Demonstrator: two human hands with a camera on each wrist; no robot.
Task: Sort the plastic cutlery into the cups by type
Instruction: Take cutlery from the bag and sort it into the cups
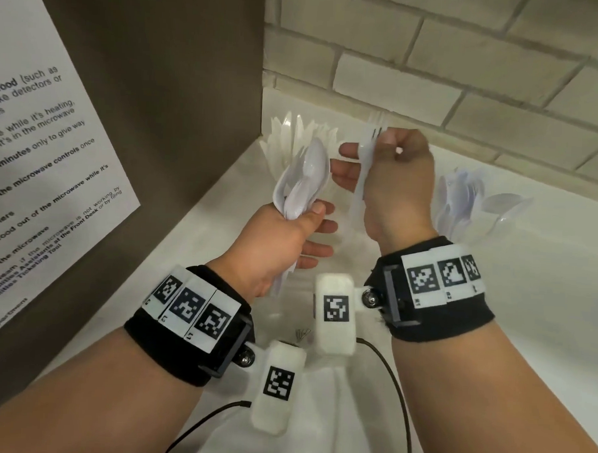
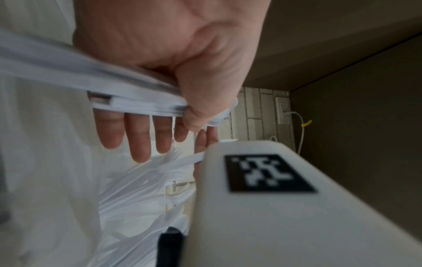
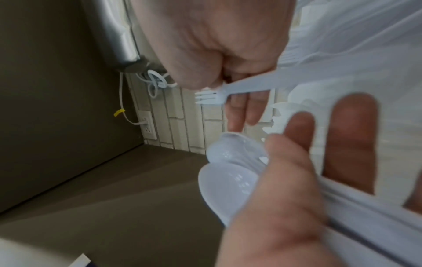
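My left hand (image 1: 311, 223) holds a bundle of white plastic spoons (image 1: 303, 182) bowls-up, the thumb pressing their handles (image 2: 137, 104) against its straight fingers. Just to the right, my right hand (image 1: 387, 144) pinches a single white fork (image 1: 369, 150); its tines (image 3: 206, 96) stick out past the curled fingers. White cutlery (image 1: 294, 133) stands fanned out in the back corner behind both hands. A second bunch of clear spoons (image 1: 476, 203) stands to the right. The cups under these bunches are hidden.
A dark cabinet side with a paper notice (image 1: 37, 146) walls off the left. A brick wall (image 1: 468, 79) closes the back, with a socket and white cable (image 3: 146, 124). The white counter (image 1: 510, 304) runs to the right and towards me.
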